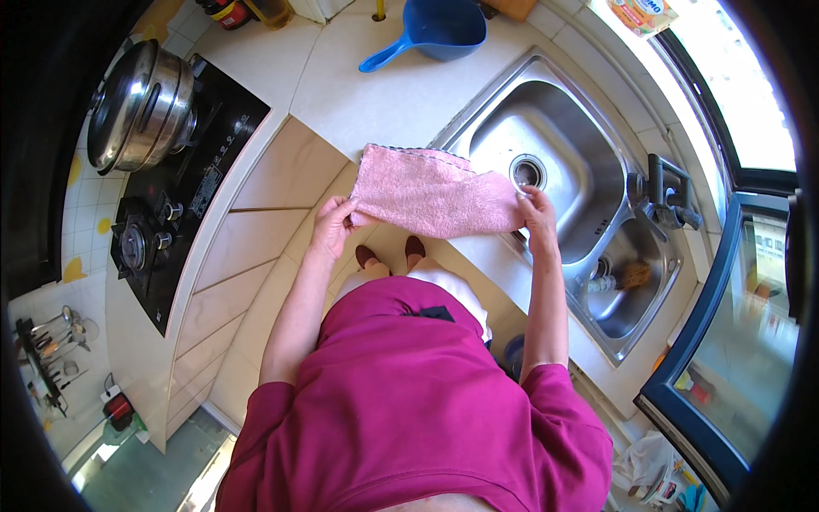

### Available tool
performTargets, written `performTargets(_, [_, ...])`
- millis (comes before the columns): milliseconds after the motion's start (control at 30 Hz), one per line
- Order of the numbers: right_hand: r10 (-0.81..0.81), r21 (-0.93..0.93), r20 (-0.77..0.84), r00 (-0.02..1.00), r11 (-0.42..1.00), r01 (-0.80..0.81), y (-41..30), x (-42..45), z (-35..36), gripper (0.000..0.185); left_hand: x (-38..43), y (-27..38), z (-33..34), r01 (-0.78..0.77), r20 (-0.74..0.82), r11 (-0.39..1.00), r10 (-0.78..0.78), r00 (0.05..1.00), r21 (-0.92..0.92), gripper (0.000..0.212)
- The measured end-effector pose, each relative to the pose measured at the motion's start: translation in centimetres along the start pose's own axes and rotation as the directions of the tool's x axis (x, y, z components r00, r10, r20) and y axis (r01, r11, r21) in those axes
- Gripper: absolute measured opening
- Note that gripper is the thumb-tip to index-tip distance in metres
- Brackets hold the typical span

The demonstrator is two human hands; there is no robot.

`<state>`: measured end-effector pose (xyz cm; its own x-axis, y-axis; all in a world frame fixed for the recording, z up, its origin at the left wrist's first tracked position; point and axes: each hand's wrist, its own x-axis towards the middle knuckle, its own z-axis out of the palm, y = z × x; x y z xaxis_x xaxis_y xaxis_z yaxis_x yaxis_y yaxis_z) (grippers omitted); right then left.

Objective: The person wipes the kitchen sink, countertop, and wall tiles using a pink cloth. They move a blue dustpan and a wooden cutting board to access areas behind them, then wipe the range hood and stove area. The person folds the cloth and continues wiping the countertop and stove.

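Observation:
A pink terry cloth (425, 192) with a dark stitched edge is stretched between my two hands. My left hand (335, 219) pinches its left corner between thumb and fingers. At the other end, my right hand (537, 211) grips the cloth's right side, in front of the large basin. The cloth hangs slightly folded over itself along the top. Behind it lie the counter corner and the near rim of the stainless steel sink (461, 125). The sink's drain (528, 171) shows just beyond my right fingers.
A blue plastic scoop (441, 32) lies on the counter (345, 96). To the left, a lidded steel pot (141, 109) stands on the black gas hob (182, 198). A brush (630, 276) sits in the small basin, near the faucet (668, 192). An open window sash (716, 320) juts in at right.

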<state>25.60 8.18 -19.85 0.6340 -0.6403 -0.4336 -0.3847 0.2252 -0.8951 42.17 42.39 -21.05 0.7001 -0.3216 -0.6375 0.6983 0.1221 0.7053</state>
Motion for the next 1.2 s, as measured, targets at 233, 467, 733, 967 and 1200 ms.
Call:
performTargets(233, [0.082, -0.002, 0.170, 0.982, 0.997, -0.083, -0.6, -1.5, 0.3, 0.038, 0.1, -0.3, -0.3, -0.052, -0.014, 0.998, 0.052, 0.999, -0.026, 0.016])
performTargets(467, [-0.477, 0.140, 0.025, 0.878, 0.872, 0.470, -7.8, -2.5, 0.0, 0.011, -2.4, 6.2, 5.0, -0.163, 0.143, 0.959, 0.199, 0.970, -0.230, 0.013])
performTargets(733, [-0.377, -0.088, -0.185, 0.907, 0.926, 0.367, -6.9, -5.1, -1.5, 0.005, -0.4, 3.7, 3.3, -0.202, 0.136, 0.977, 0.209, 0.968, -0.065, 0.015])
performTargets(967, [0.177, -0.009, -0.016, 0.984, 0.984, -0.177, -2.0, -7.8, -1.3, 0.035, -0.9, -1.3, 1.5, 0.081, 0.039, 0.997, -0.080, 0.996, -0.008, 0.018])
performTargets(1200, [0.064, -0.013, 0.044, 0.997, 0.998, -0.064, -3.1, -8.3, -2.2, 0.030, 0.0, -0.4, 2.5, 0.058, 0.155, 0.985, -0.084, 0.984, 0.164, 0.020])
